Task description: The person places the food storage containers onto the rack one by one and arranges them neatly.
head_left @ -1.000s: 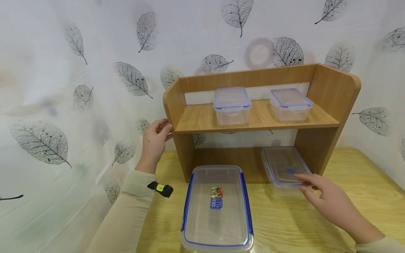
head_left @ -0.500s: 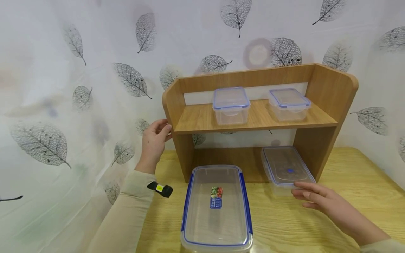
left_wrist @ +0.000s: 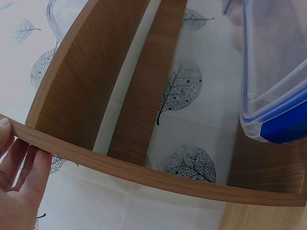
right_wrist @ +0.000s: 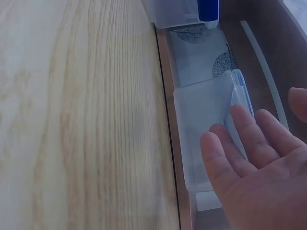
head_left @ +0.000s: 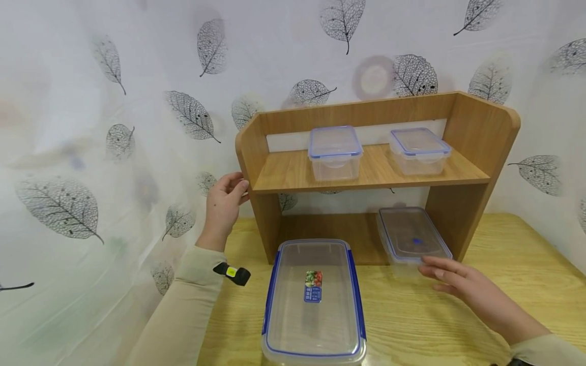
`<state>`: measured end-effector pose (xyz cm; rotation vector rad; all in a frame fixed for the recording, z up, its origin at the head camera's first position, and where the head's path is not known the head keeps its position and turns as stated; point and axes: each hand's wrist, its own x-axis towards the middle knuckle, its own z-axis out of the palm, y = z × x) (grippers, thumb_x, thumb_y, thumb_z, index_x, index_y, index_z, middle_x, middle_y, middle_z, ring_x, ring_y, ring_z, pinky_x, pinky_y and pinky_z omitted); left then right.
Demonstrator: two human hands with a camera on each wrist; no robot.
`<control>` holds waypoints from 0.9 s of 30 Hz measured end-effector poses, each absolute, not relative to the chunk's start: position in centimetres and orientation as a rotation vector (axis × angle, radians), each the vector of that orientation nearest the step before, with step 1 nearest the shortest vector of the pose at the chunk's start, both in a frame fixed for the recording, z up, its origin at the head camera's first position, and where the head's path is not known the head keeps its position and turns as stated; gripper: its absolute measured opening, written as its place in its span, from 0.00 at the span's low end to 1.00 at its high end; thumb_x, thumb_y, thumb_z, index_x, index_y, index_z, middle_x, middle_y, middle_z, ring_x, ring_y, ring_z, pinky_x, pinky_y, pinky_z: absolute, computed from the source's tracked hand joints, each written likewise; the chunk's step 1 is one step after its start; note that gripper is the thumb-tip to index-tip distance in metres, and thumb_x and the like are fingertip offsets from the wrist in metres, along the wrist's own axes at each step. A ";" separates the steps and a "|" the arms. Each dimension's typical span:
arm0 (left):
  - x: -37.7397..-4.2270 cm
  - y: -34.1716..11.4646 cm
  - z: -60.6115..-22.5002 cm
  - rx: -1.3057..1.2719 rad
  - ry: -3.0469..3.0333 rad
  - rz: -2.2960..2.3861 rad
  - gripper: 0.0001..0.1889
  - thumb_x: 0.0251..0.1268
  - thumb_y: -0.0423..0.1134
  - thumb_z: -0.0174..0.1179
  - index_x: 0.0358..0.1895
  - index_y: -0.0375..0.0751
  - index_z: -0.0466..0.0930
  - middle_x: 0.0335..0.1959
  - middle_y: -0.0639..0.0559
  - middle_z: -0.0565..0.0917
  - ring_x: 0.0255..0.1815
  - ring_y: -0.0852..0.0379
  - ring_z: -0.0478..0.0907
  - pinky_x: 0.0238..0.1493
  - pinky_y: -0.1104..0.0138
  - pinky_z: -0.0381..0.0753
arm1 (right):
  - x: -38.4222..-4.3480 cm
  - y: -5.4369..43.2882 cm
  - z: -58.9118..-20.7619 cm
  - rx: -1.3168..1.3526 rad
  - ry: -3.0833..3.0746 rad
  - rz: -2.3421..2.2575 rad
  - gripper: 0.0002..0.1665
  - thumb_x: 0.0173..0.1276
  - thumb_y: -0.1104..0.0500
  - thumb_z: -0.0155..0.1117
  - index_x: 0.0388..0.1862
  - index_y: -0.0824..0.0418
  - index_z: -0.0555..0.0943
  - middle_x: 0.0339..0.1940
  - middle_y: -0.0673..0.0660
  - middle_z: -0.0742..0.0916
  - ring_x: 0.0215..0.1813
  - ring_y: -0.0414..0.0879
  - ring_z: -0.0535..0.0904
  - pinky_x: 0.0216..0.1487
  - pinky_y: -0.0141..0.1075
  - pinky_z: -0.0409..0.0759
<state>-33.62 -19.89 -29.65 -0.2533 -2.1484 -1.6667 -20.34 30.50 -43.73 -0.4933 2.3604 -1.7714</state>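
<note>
My left hand (head_left: pixel 223 206) rests against the outer face of the wooden shelf's (head_left: pixel 257 223) left side panel, thumb by the front edge and fingers loosely bent. In the left wrist view the fingertips lie right at the panel. My right hand (head_left: pixel 467 287) has its fingers extended, tips at the front edge of a clear food container (head_left: pixel 412 231) with a blue-trimmed lid. That container lies in the right part of the lower compartment. In the right wrist view the right hand (right_wrist: pixel 261 177) shows its palm, overlapping the container's (right_wrist: pixel 199 129) side.
A large clear container (head_left: pixel 293 325) with blue clips and a picture label stands on the wooden table (head_left: pixel 403 325) in front of the shelf. Two smaller lidded containers, one left (head_left: pixel 336 165) and one right (head_left: pixel 418 162), sit on the upper board. A leaf-patterned curtain (head_left: pixel 151 56) hangs behind.
The lower container has slid slightly back into the compartment, with my right fingers following at its front edge. Those fingers have spread forward from a more bent pose. My left hand stays put.
</note>
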 end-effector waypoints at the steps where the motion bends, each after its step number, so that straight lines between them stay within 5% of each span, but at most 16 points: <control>1: -33.6 -19.9 -29.6 -0.254 -2.149 -1.666 0.19 0.77 0.43 0.58 0.65 0.39 0.77 0.54 0.44 0.81 0.55 0.50 0.81 0.52 0.65 0.86 | -20.4 30.5 -43.8 -0.499 2.363 -1.768 0.29 0.86 0.57 0.42 0.77 0.73 0.61 0.66 0.54 0.81 0.62 0.31 0.76 0.58 0.28 0.80; 27: -33.9 -19.8 -29.8 -0.250 -2.144 -1.662 0.19 0.77 0.41 0.58 0.65 0.38 0.77 0.53 0.43 0.81 0.54 0.49 0.82 0.52 0.64 0.86 | -22.5 30.0 -43.9 -0.459 2.365 -1.807 0.32 0.85 0.54 0.46 0.76 0.75 0.59 0.66 0.44 0.79 0.61 0.26 0.74 0.57 0.31 0.82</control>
